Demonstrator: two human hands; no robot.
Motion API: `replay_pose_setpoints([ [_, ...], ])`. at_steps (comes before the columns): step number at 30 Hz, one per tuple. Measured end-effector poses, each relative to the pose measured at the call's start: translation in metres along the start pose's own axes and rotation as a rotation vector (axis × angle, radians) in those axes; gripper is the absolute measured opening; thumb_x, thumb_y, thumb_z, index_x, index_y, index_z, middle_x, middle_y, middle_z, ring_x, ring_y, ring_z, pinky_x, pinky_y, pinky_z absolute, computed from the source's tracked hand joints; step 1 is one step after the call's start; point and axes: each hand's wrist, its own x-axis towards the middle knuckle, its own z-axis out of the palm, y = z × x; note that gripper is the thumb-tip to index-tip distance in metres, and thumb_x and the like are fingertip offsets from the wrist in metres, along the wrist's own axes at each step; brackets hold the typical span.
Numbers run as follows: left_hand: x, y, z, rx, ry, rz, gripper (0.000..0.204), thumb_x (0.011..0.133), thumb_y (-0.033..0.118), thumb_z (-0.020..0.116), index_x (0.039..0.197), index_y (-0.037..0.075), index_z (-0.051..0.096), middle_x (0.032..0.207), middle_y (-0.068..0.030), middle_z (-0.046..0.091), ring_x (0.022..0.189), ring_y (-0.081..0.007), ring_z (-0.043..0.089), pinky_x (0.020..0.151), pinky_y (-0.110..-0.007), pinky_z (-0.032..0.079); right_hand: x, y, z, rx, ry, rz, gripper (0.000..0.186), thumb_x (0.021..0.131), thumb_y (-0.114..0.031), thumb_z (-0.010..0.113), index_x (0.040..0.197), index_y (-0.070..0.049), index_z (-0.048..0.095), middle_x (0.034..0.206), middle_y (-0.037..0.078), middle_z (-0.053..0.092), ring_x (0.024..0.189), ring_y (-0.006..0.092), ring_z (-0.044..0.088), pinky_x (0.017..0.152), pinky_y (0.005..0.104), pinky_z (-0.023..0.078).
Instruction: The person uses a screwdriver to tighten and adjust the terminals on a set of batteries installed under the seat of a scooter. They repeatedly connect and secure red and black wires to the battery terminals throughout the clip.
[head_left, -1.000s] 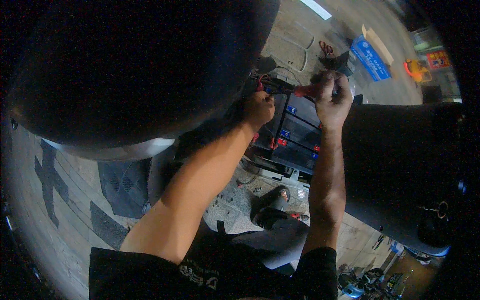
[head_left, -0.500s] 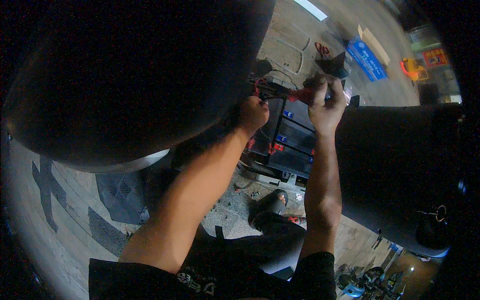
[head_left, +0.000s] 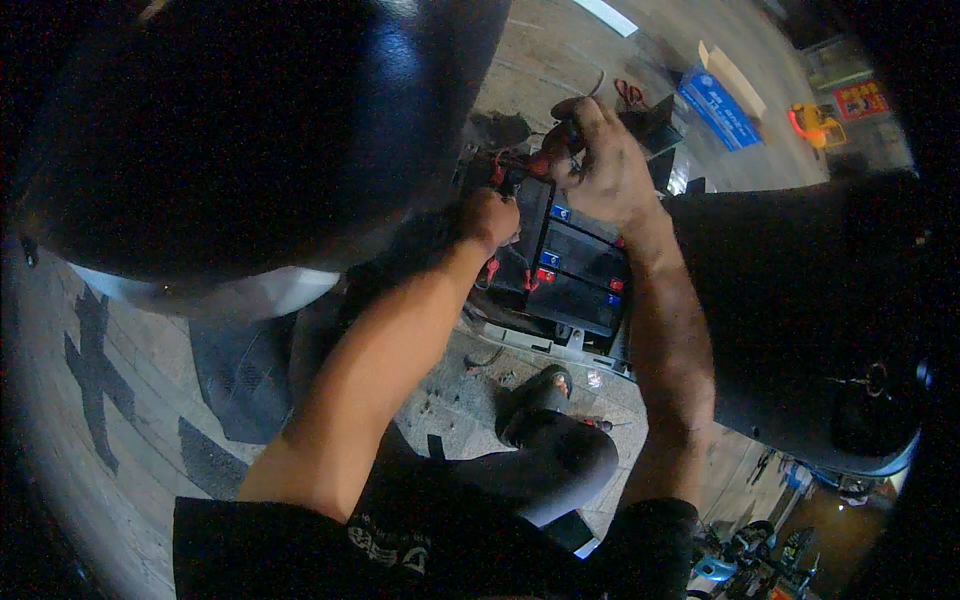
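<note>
An open compartment holds several black batteries point(head_left: 585, 238) with blue and red terminals, and red-capped wires point(head_left: 530, 280) run along their left side. My left hand point(head_left: 488, 218) is closed at the upper left of the batteries, by a red connector point(head_left: 497, 172); what its fingers hold is hidden. My right hand point(head_left: 610, 165) is raised over the upper end of the batteries, fingers curled round a dark and red tool point(head_left: 545, 160), whose exact kind I cannot make out as it is partly hidden.
A large black seat-like panel point(head_left: 270, 130) fills the upper left, another dark panel point(head_left: 780, 300) the right. Beyond are a blue carton point(head_left: 718, 105), red-handled scissors point(head_left: 630, 92) and a yellow object point(head_left: 812, 125). My sandalled foot point(head_left: 545, 395) and a dark mat point(head_left: 235, 380) are below.
My right hand has moved up and leftward with the red-and-dark tool and turned over. My left hand has shifted slightly left. The whole view has shifted a little.
</note>
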Motion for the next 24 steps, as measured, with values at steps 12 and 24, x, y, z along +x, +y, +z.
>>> replay_pose_setpoints([
  [12, 0.009, -0.004, 0.023, 0.181, 0.029, 0.070, 0.027, 0.088, 0.020, 0.055, 0.086, -0.004, 0.068, 0.080, -0.0175, 0.071, 0.070, -0.0269, 0.071, 0.061, -0.035, 0.053, 0.017, -0.012, -0.025, -0.308, -0.399, 0.293, 0.028, 0.089, -0.009, 0.059, 0.114, -0.003, 0.049, 0.091, 0.017, 0.070, 0.093, 0.0350, 0.067, 0.080, 0.0408, 0.052],
  [24, 0.016, -0.022, 0.007, 0.399, 0.248, 0.345, 0.019, 0.088, 0.019, 0.062, 0.086, 0.001, 0.068, 0.082, -0.0176, 0.071, 0.080, -0.0345, 0.070, 0.071, -0.046, 0.055, 0.008, -0.009, -0.016, -0.089, -0.210, 0.071, 0.033, 0.087, -0.020, 0.063, 0.113, -0.005, 0.050, 0.088, 0.016, 0.070, 0.091, 0.0359, 0.067, 0.077, 0.0448, 0.052],
])
